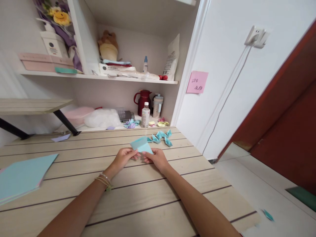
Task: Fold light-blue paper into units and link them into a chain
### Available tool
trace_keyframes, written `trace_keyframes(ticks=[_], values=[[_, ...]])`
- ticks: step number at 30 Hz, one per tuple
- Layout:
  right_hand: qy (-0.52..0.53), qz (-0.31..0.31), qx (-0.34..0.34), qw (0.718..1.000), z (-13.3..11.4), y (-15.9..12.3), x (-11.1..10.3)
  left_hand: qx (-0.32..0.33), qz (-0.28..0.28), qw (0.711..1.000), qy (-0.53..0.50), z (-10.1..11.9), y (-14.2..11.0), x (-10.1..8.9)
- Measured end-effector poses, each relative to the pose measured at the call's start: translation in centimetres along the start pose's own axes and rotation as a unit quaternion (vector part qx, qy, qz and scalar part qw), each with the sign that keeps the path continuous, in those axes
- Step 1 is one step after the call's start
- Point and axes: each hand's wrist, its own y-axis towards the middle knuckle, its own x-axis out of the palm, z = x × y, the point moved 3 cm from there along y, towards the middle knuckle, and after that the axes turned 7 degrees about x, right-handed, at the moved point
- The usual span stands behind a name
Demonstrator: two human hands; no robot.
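A small sheet of light blue paper [142, 144] with a crease across it is held just above the striped wooden table [138, 204]. My left hand [127, 154] pinches its lower left edge between thumb and fingers. On the lower right edge, my right hand [156, 158] grips the same paper, thumb on top. Just beyond the paper lie several folded blue paper shapes [159, 135] in a loose cluster. Bracelets circle my left wrist.
A stack of coloured paper [24, 174] lies at the left. At the back stand a plastic bottle [145, 115], a red jug [143, 100] and a tumbler [157, 106]. A small riser [34, 105] stands back left. One folded blue piece [268, 215] is on the floor.
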Motion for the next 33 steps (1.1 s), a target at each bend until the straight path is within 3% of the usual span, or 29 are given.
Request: trace_keyframes(ticks=[10,15,19,24,28,33], values=[[-0.006,-0.03,-0.02,0.999,0.8,0.6,0.1,-0.039,0.034,0.996,-0.072,-0.3,0.0,-0.2],[-0.005,0.008,-0.038,0.999,0.9,0.7,0.2,-0.057,0.051,0.987,-0.141,-0.5,0.0,-0.1],[-0.107,0.043,-0.078,0.99,0.7,0.2,0.5,-0.018,0.109,0.974,-0.198,-0.7,0.0,-0.3],[-0.275,0.085,-0.185,0.94,-0.7,-1.1,0.3,0.05,0.208,0.963,-0.164,-0.7,0.2,-1.6],[-0.342,0.056,-0.282,0.895,-1.5,-1.3,0.0,0.053,0.16,0.973,-0.16,-0.5,0.3,-1.2],[-0.257,0.048,-0.314,0.913,-1.5,-0.6,-0.9,0.041,0.073,0.984,-0.16,-0.3,0.0,0.3]])
